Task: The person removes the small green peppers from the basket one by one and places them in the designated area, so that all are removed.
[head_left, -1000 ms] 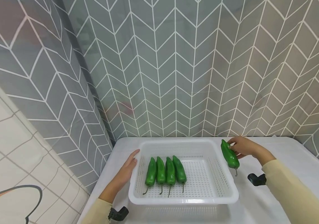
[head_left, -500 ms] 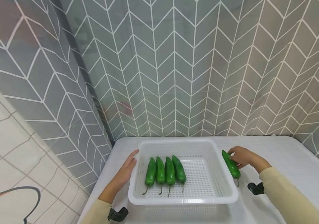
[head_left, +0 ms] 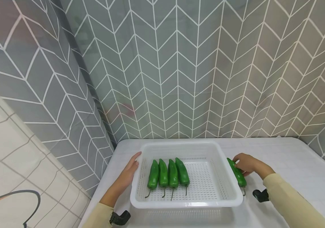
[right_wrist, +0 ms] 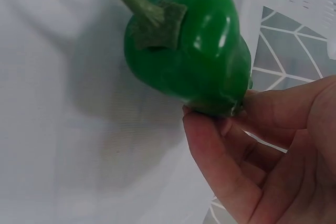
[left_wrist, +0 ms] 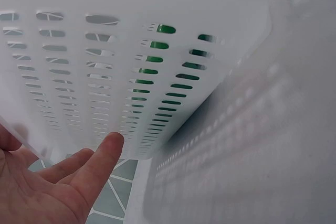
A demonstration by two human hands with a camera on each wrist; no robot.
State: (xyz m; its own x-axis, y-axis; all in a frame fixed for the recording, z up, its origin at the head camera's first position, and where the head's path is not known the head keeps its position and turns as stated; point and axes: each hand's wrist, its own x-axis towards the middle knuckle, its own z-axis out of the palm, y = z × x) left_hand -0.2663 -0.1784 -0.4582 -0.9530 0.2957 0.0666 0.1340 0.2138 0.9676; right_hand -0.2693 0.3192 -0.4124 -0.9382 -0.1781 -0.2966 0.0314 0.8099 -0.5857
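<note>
A green pepper [head_left: 238, 175] is held in the curled fingers of the right hand [head_left: 246, 164], just beside the white basket [head_left: 188, 204]. The basket's side is touched by the flat left hand [head_left: 128, 172]. No writing is seen.

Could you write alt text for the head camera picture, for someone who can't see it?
A person's right hand holds a green pepper just outside the right wall of a white perforated basket in which four green peppers lie side by side. The left hand rests flat against the basket's left side, on a white table.
</note>
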